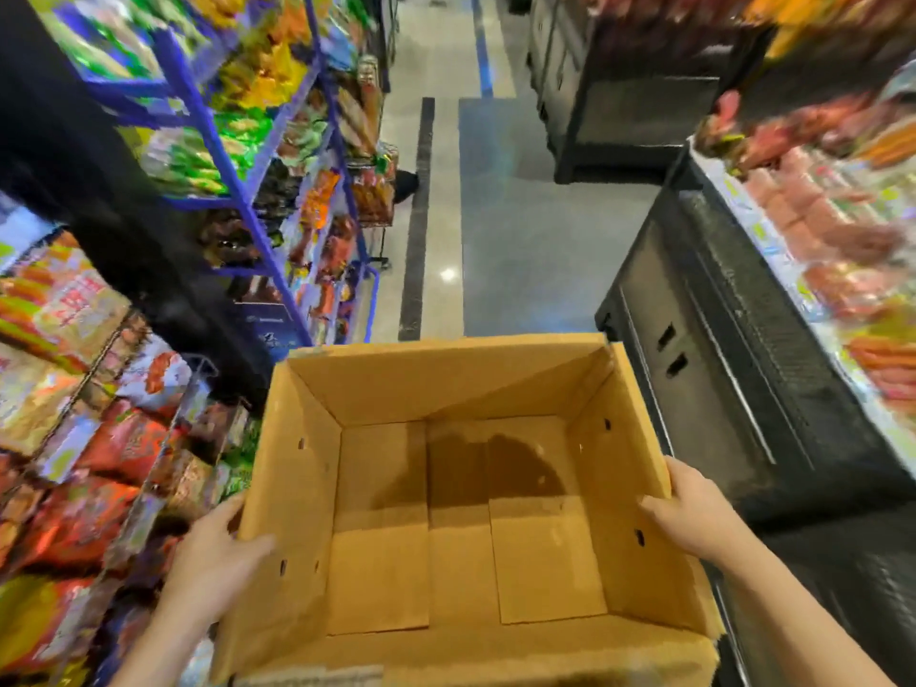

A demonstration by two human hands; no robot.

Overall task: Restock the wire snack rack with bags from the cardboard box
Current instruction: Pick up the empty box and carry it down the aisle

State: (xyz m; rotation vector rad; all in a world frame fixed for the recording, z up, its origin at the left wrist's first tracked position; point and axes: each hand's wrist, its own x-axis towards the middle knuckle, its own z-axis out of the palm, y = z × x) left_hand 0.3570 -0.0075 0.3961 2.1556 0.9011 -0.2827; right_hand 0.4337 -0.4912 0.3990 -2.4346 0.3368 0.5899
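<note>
An open cardboard box (297, 493) fills the lower middle of the head view; I see no bags inside, only a dark stain on its floor. My left hand (218, 557) grips the box's left wall, thumb over the rim. My right hand (694, 518) grips the right wall the same way. The wire snack rack (148, 493) stands at the lower left, packed with red, orange and yellow snack bags (124, 443), right beside the box's left side.
A blue shelf unit (248, 200) full of snack bags runs along the left of the aisle. A black chest freezer (718, 369) with packaged food stands close on the right. Tiled aisle floor (525, 240) stretches ahead, with another black unit (629, 91) farther back.
</note>
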